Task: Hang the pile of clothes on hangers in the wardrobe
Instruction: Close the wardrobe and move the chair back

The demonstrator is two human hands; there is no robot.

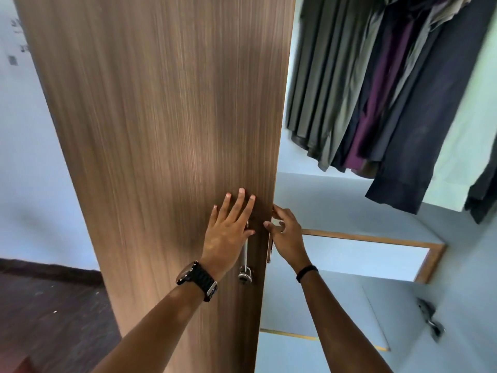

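**Both hands on the wardrobe door**

We have our left hand [230, 229] laid flat against the brown wood-grain wardrobe door [161, 130], its fingers straight and spread, the palm covering the upper part of the metal door handle [244, 265]. A black watch [197, 281] sits on that wrist. Our right hand [286, 232] is at the door's right edge, with its fingers curled round the edge and the thumb lying on the door's front face; a thin black band [307, 273] circles that wrist.

To the right of the door the wardrobe stands open. The hanging clothes [376, 90] fill its upper part: olive, grey, purple and dark navy garments side by side, with 1 navy sleeve reaching lowest. Below them, pale interior panels [336, 205] and a wood-framed opening [376, 254] show. A second metal handle [430, 319] is at the lower right, blurred. At the far left are a pale wall [27, 157] and a dark floor [40, 305].
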